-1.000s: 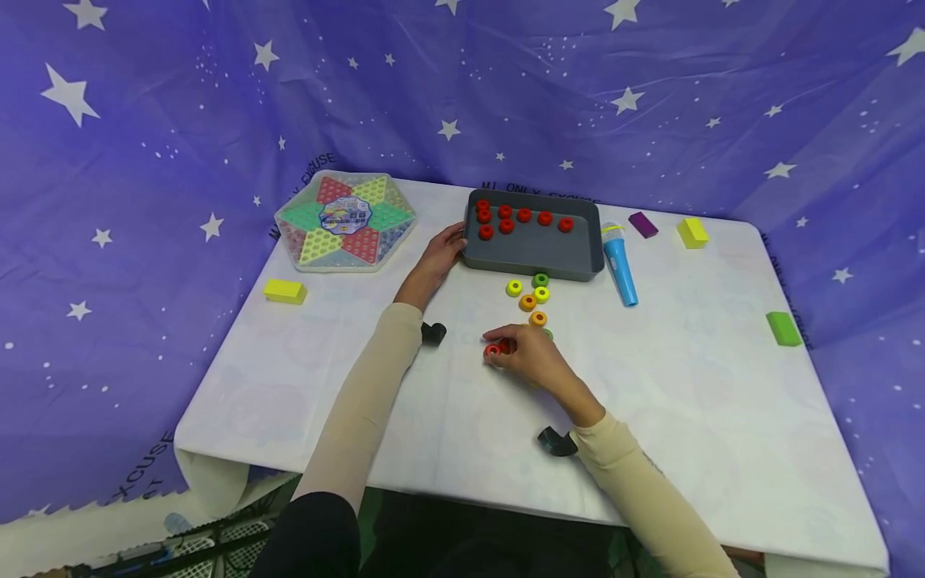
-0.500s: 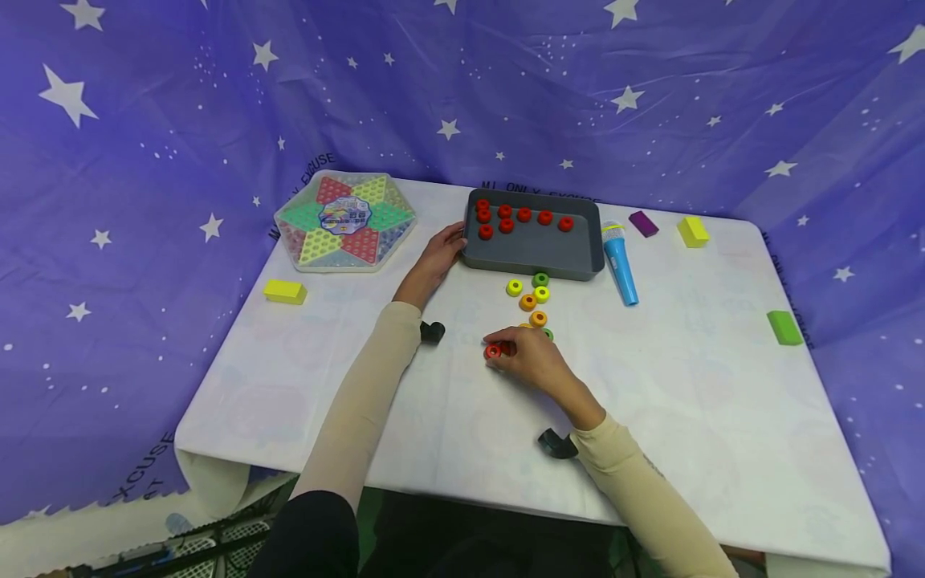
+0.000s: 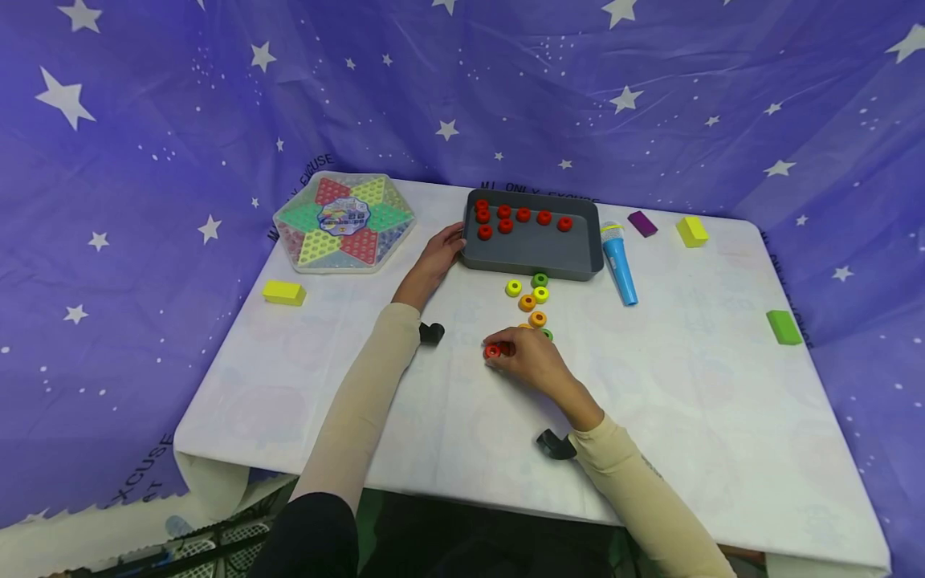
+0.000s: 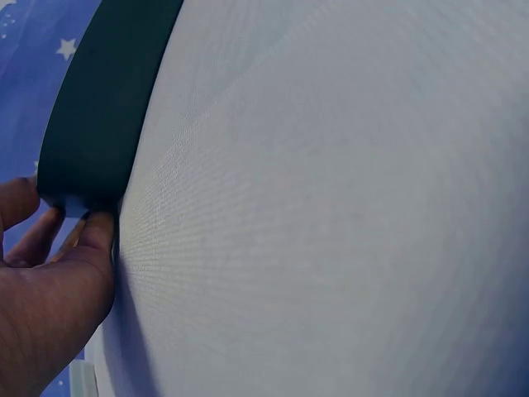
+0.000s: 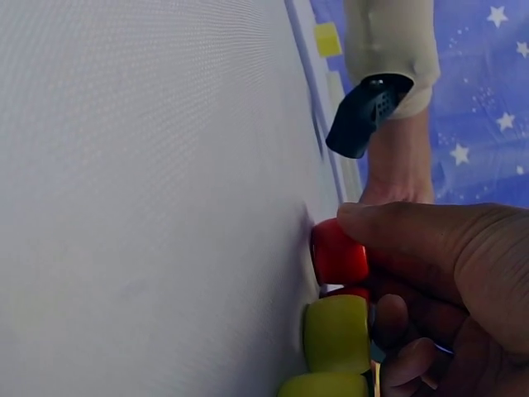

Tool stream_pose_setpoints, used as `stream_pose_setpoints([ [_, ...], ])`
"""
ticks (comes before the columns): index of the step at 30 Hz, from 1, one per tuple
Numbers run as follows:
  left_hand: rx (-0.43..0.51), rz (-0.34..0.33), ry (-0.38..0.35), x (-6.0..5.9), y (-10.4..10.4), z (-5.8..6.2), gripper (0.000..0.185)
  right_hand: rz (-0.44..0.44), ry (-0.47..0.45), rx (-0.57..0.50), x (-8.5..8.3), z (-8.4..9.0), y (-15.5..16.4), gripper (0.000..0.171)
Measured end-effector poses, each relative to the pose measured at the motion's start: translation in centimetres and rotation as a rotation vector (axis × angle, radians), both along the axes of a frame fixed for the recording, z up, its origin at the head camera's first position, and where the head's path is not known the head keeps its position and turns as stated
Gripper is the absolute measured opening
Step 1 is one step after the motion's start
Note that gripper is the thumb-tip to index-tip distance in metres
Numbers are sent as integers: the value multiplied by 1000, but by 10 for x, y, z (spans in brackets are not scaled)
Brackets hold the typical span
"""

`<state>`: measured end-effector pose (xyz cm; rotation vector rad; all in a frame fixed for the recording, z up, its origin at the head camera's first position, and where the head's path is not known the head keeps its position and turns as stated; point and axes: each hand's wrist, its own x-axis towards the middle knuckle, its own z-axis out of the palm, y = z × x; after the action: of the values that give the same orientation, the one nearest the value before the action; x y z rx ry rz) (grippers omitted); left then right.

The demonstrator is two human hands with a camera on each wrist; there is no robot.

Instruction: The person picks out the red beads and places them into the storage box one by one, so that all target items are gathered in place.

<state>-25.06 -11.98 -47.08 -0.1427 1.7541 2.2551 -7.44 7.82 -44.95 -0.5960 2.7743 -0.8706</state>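
Observation:
In the head view my left hand (image 3: 439, 255) is at the left end of a dark grey tray (image 3: 552, 261). The left wrist view shows its bent fingers and thumb gripping the tray's corner (image 4: 103, 124). Several red beads with holes lie in the tray, mostly toward its left and back. My right hand (image 3: 533, 357) is low over the table, pinching a red bead (image 3: 492, 352) with thumb and fingers. In the right wrist view the thumb presses that red bead (image 5: 339, 252); a second red one is partly hidden behind it. Yellow beads (image 5: 337, 335) lie beside the fingers.
Loose yellow, orange (image 3: 538, 319) and green beads lie between the tray and my right hand. A blue toy microphone (image 3: 620, 269) lies right of the tray. A hexagonal board game (image 3: 344, 221) sits back left. Yellow (image 3: 284, 292), purple (image 3: 642, 224) and green (image 3: 784, 327) blocks lie around the table.

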Motion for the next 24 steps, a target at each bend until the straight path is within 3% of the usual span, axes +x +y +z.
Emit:
stream_pose_setpoints([
  [3, 1, 19, 15, -3, 1, -8, 48, -3, -11, -14, -1, 3, 1, 26],
  [12, 8, 25, 10, -1, 2, -7, 47, -59, -79, -71, -15, 22, 11, 29],
  [24, 14, 19, 13, 0, 2, -6, 47, -205, -88, -111, -71, 48, 39, 33],
])
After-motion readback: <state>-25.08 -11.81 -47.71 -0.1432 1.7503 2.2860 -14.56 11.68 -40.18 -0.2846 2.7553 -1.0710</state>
